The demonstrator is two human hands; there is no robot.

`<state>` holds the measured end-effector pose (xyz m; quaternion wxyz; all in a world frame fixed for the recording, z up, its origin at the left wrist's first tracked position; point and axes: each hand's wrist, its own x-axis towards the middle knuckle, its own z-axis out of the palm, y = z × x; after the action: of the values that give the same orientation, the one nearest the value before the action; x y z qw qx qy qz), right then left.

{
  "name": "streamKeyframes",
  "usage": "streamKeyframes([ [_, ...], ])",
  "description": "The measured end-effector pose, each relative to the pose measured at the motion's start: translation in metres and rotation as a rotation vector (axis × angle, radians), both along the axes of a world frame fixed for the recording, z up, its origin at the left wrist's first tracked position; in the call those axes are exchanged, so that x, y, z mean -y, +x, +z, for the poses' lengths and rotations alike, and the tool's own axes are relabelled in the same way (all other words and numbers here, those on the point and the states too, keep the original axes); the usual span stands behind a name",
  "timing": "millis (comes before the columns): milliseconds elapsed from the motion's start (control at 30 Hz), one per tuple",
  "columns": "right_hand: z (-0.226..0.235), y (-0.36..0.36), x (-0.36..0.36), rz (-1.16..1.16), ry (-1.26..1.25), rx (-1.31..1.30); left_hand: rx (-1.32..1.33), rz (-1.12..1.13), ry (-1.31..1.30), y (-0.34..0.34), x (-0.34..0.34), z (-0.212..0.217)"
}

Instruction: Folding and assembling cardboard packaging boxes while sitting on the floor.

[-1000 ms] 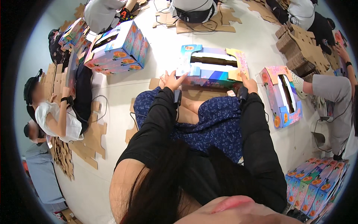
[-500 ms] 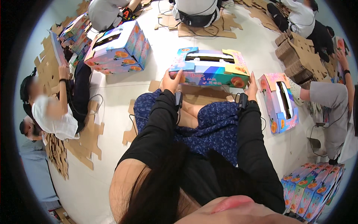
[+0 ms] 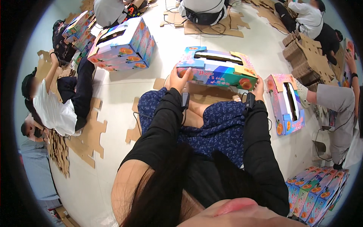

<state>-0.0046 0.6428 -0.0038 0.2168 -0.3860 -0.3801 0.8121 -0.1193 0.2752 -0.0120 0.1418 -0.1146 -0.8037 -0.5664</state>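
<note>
A colourful fruit carton with a long slot opening in its top is gripped between my two hands in front of my knees. My left hand presses its left end, thumb on the near side. Around the near right corner, the fingers of my right hand are curled; part of them is behind the box. A blue flap and a yellow flap lie at opposite ends of the slot. Beside my right hand another carton of the same kind rests on the floor.
Stacked finished cartons stand ahead left, and flat-packed ones stand in a row at lower right. Brown cardboard sheets are piled at right. Co-workers sit around, one in a white shirt at left. Cardboard lies under the held carton.
The carton in my hands has turned slightly, its right end nearer me. At left, the co-worker's upright colourful panel has gone from their raised hand.
</note>
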Motion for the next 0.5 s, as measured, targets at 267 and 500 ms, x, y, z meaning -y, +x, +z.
streamKeyframes([
  [267, -0.001, -0.001, -0.002, -0.047, 0.043, 0.035, 0.095, -0.095, 0.228, 0.0, 0.0, -0.002],
  [500, 0.014, 0.006, 0.008, 0.044, 0.055, 0.09, 0.154, -0.089, 0.289, 0.005, -0.001, -0.001],
])
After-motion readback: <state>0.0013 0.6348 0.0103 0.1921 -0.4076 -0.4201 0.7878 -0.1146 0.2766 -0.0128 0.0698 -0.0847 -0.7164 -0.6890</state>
